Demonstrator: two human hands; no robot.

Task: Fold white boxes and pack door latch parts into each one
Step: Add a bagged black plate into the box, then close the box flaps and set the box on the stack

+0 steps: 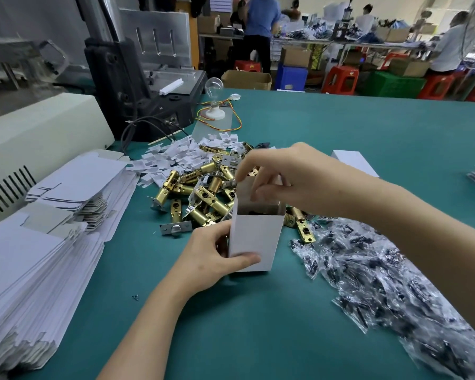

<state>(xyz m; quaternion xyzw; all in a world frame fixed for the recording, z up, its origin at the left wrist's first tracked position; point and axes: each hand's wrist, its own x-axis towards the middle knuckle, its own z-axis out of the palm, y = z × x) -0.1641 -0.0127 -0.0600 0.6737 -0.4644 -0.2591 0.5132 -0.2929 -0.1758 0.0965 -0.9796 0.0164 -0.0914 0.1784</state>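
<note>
The white box stood upright on the green table, just in front of the person and between the 2 hands, its top open. The left hand gripped its lower left corner, thumb laid across the front face near the bottom and fingers curled round behind. The right hand reached over the open mouth from the right and pinched the raised rear flap, index finger hooked over its top edge and thumb against its grey inner side. Something dark showed inside the mouth (too shadowed to identify).

Directly behind the box lay a heap of brass door latches, some with silver faceplates, spilling to both sides of it. Beyond the heap was a scatter of small white card inserts. To the right of the box, clear plastic bags of dark screws spread toward the near right edge of the view. On the left stood tall stacks of flat box blanks, fanned and overlapping. 1 closed white box lay further back on the right, partly hidden by the right forearm. A loose screw rested on the table near the left forearm. A bare light bulb stood on a white base at the back, beside a dark machine.
</note>
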